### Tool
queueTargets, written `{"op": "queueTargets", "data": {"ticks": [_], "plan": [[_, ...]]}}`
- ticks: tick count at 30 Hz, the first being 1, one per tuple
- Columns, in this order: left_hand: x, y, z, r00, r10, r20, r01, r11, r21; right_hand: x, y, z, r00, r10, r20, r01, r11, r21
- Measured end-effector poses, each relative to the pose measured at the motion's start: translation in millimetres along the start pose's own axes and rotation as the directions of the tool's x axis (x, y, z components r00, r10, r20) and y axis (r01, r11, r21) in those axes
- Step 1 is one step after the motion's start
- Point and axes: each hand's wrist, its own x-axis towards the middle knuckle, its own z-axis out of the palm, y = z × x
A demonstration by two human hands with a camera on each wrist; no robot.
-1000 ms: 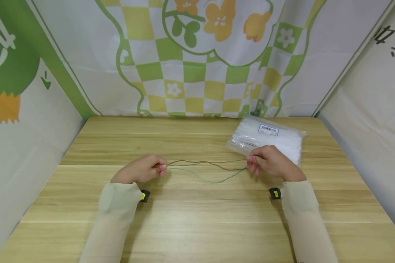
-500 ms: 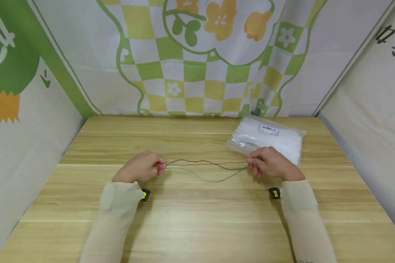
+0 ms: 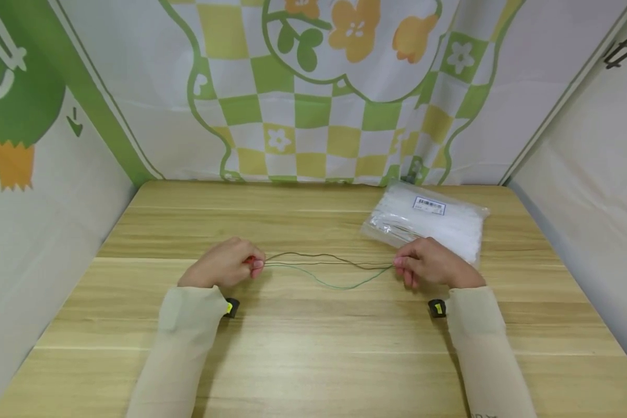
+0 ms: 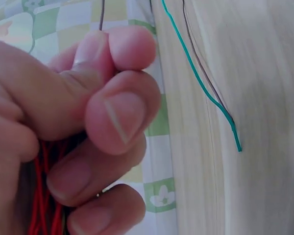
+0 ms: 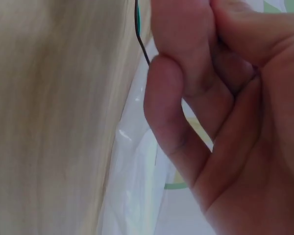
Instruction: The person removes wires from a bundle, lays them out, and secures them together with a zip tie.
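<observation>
Thin wires, one green (image 3: 334, 287) and the others dark brown (image 3: 319, 254), span the gap between the two hands above the table. My left hand (image 3: 223, 264) pinches a dark wire between thumb and forefinger, while its other fingers curl over a bundle of red wires (image 4: 45, 196) in the palm. In the left wrist view, the green wire (image 4: 191, 54) ends beside the fingers, a dark one running along it. My right hand (image 3: 432, 264) pinches the wires' other end; its fingertips are partly cut off at the top of the right wrist view, where a dark wire (image 5: 141, 44) reaches them.
A clear plastic bag (image 3: 457, 223) of white contents, with a barcode label (image 3: 429, 205), lies just behind my right hand. Fabric walls with a green and yellow check print enclose the wooden table (image 3: 313, 348) at the back and sides.
My right hand has come slightly nearer the table's front, and one dark wire now runs lower and straighter. The left hand stays nearly still. The head view has shifted a little.
</observation>
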Motion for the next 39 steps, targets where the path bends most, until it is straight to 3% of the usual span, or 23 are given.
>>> {"op": "queueTargets", "data": {"ticks": [6,10,22,27,36,39], "plan": [[1.0,0.7,2.5,0.999,-0.046,0.017,0.045,0.999,0.012,-0.6,-3,1,1.000,-0.010,0.010,0.010,1.000,0.012],[2.2,1.3,5.3,0.998,-0.067,0.018,0.066,0.998,0.011,0.0,-7,1,1.000,-0.016,-0.012,0.016,0.999,-0.030],[3.1,3.1,8.1,0.984,-0.113,0.135,0.134,0.978,-0.158,8.3,-4,8,1.000,0.028,-0.009,-0.028,0.996,-0.083],[1.9,3.2,6.4,0.983,-0.110,0.144,0.132,0.980,-0.152,9.5,-4,10,1.000,0.020,-0.013,-0.021,0.996,-0.087],[-3.1,-5.3,-0.2,0.968,-0.202,0.151,0.221,0.968,-0.120,0.9,-7,3,0.998,0.031,-0.059,-0.037,0.993,-0.114],[-5.2,-7.8,-2.4,0.971,-0.203,0.126,0.217,0.970,-0.109,-1.5,-7,0,0.996,0.029,-0.082,-0.039,0.991,-0.126]]}}
